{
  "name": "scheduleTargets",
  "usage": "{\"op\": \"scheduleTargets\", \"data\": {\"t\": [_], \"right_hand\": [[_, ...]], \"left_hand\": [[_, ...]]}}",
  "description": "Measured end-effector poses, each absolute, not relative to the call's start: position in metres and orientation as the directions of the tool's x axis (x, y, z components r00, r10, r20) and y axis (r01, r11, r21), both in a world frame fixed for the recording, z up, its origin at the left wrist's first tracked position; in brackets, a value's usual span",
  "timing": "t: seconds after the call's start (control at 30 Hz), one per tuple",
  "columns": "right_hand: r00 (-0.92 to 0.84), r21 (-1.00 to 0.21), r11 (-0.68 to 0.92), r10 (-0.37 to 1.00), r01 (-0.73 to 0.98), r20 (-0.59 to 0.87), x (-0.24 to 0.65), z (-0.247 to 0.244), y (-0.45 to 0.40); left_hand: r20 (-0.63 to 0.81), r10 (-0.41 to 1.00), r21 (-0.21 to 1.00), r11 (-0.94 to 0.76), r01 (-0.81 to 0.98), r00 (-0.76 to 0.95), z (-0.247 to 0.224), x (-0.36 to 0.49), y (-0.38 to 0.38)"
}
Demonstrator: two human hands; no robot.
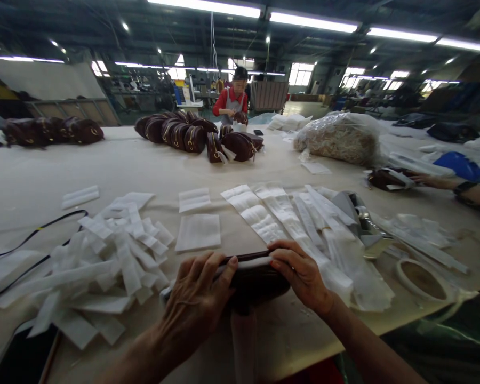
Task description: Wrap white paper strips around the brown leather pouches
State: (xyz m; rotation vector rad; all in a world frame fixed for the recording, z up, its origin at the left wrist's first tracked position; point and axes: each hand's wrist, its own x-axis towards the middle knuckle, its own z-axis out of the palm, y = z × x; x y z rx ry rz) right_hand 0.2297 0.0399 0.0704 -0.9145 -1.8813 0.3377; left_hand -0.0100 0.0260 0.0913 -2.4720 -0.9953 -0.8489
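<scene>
A dark brown bag (260,282) is held near the table's front edge, with a white strip (250,263) lying along its upper edge. My left hand (200,285) wraps around the bag's left end, the thumb pressing near the strip. At the other end my right hand (302,272) pinches the upper edge between thumb and fingers. The bag's underside is dark and partly hidden. Left of my left hand lies a loose pile of white foam-like strips (124,256). Beyond the bag are two flat white pieces, one of them a square sheet (198,232).
Bundled white strips (284,213), a tape dispenser (362,218) and a tape roll (422,280) lie on the right. A phone (22,354) is at front left. Several brown bags (176,133) stand farther back. Across the table works a person (232,101); another person's hand (432,181) touches a bag at right.
</scene>
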Motion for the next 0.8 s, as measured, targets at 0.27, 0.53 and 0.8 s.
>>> {"op": "scheduleTargets", "data": {"t": [0.27, 0.53, 0.8], "right_hand": [[-0.166, -0.642, 0.611, 0.771, 0.463, 0.615, 0.232, 0.059, 0.035], [-0.420, -0.284, 0.718, 0.630, 0.635, 0.653, 0.240, 0.082, 0.036], [-0.567, -0.073, 0.758, 0.544, 0.648, 0.618, 0.208, 0.075, 0.041]], "left_hand": [[0.609, 0.450, -0.223, -0.693, 0.686, 0.653, 0.083, -0.008, 0.021], [0.629, 0.451, -0.199, -0.693, 0.693, 0.633, 0.078, -0.007, 0.025], [0.648, 0.447, -0.167, -0.706, 0.688, 0.617, 0.080, -0.011, 0.028]]}}
